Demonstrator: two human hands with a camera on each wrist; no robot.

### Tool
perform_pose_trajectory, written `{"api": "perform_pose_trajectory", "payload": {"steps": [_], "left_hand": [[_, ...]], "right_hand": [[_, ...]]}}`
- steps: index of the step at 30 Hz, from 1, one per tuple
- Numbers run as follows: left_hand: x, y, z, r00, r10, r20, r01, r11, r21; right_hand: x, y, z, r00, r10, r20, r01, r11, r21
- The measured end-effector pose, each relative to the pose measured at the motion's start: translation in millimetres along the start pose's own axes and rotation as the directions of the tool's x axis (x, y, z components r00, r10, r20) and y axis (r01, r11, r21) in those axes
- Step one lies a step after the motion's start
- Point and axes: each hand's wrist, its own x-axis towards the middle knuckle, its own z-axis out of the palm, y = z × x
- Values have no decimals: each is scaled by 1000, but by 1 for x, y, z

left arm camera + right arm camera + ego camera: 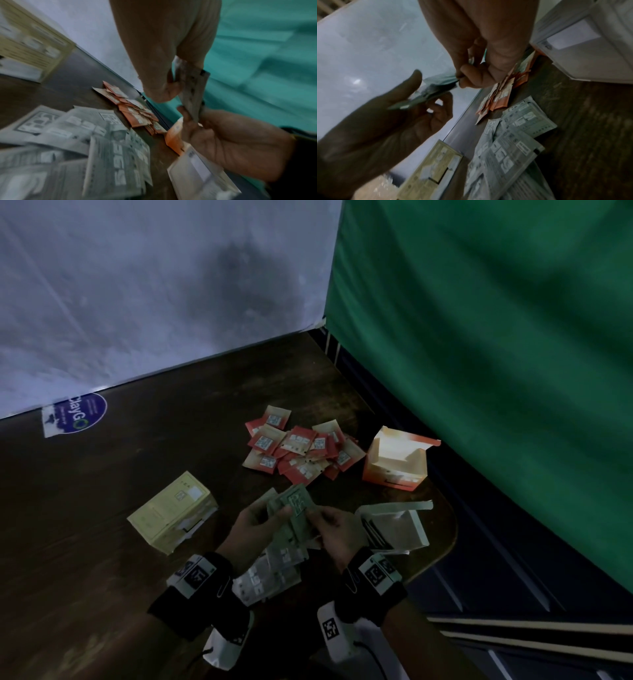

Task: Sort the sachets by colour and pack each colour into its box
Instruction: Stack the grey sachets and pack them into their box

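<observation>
Both hands hold one stack of pale green sachets (295,506) above the table. My left hand (274,517) grips its left side, thumb on top; the stack (192,92) stands edge-on in the left wrist view. My right hand (320,520) pinches the right edge of the stack (435,90). More green sachets (274,571) lie spread on the table under the wrists. A heap of red sachets (301,451) lies further back. An open orange box (394,470) stands right of the heap. An open pale green box (407,529) sits beside my right hand. A shut yellow box (171,511) lies to the left.
The dark wooden table (102,525) meets a white wall (154,285) at the back, and a green curtain (496,354) hangs on the right. A blue round sticker (80,414) lies at the far left. The table's rounded edge (452,542) runs close behind the green box.
</observation>
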Motion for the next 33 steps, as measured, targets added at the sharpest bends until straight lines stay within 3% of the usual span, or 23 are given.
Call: {"api": "perform_pose_trajectory", "payload": {"steps": [2, 6, 11, 14, 19, 23, 26, 29, 33], "left_hand": [[0, -6, 6, 999, -42, 23, 42, 999, -9], [-1, -17, 11, 1000, 9, -15, -11, 992, -126], [1, -17, -13, 977, 47, -210, -68, 993, -96], [1, -20, -30, 945, -20, -327, -3, 998, -68], [5, -25, -46, 904, -144, -402, 154, 988, -6], [13, -46, -56, 906, -173, -387, 279, 930, 239], [19, -60, -61, 905, -188, -381, 300, 918, 259], [23, -59, -58, 897, -190, -400, 310, 914, 260], [21, -53, -55, 901, -185, -391, 323, 890, 322]], "right_hand": [[-2, 1, 5, 994, -80, 70, 91, 982, -163], [0, 8, 10, 965, -221, 144, 263, 851, -454], [15, 16, 6, 969, -136, 207, 242, 688, -684], [24, 22, 13, 975, -13, 220, 192, 538, -821], [33, 19, 40, 945, 119, 305, 270, 247, -931], [35, 20, 44, 971, 123, 205, 160, 305, -939], [36, 19, 34, 982, 103, 159, 115, 341, -933], [38, 20, 25, 978, 159, 136, 50, 451, -891], [37, 12, 17, 966, 202, 160, 48, 468, -882]]}}
